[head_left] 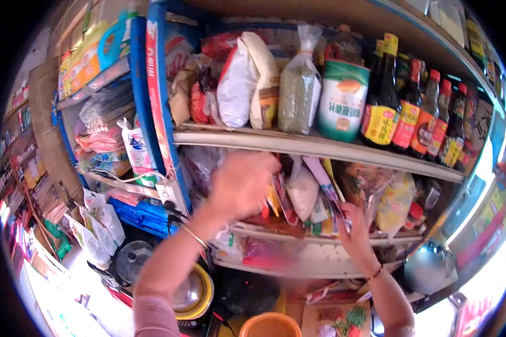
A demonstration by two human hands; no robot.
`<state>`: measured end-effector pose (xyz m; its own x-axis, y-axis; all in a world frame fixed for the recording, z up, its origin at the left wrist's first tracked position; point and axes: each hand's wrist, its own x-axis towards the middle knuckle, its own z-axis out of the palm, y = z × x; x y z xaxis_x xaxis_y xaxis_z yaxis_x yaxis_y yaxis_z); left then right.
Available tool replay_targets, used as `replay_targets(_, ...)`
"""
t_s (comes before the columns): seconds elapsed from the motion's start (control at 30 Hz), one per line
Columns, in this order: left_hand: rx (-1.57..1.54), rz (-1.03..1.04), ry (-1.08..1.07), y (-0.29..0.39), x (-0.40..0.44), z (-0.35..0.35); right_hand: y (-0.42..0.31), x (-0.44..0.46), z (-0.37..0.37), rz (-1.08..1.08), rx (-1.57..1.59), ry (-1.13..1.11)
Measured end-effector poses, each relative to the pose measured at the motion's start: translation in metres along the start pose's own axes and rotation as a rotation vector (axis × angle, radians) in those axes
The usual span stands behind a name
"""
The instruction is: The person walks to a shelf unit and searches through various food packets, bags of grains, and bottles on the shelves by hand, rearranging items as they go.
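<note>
My left hand [244, 182] is raised in front of the lower shelf, left of its middle. It is smeared by motion, and its fingers cannot be made out. My right hand [355, 229] reaches into the same shelf, with its fingers closed at the lower end of a narrow pale-purple packet [321, 178]. Between the hands sits a clear bag of pale grains or powder [302, 194], among several upright packets. Right of my right hand is a bulging bag with yellow contents [395, 205].
The upper shelf [320, 151] bears a green-and-white can [344, 101], a bag of green beans or grain [299, 92] and several sauce bottles [382, 95]. Below stand an orange basin [270, 326], a lidded pan [134, 261] and a board with chopped vegetables [312, 320].
</note>
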<state>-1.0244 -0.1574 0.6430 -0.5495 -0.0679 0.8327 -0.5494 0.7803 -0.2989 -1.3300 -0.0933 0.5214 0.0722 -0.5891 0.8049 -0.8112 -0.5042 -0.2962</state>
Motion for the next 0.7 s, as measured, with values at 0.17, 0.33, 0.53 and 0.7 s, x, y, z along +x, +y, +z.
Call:
replay_targets(0.17,0.140,-0.142,0.356,-0.109,0.038,-0.040,-0.046,0.033,0.050,0.099,0.000,-0.167)
replay_targets(0.33,0.480,0.038,-0.059,-0.163,0.051,-0.037,-0.008,0.056,0.125,0.126,-0.387,-0.088)
replay_targets(0.53,0.651,0.151,-0.179,-0.173,0.053,-0.022,0.013,0.095,0.142,0.179,-0.359,-0.057)
replay_targets(0.7,0.651,0.139,-0.551,-0.152,0.064,-0.035,0.016,0.127,0.145,0.332,-0.329,-0.163)
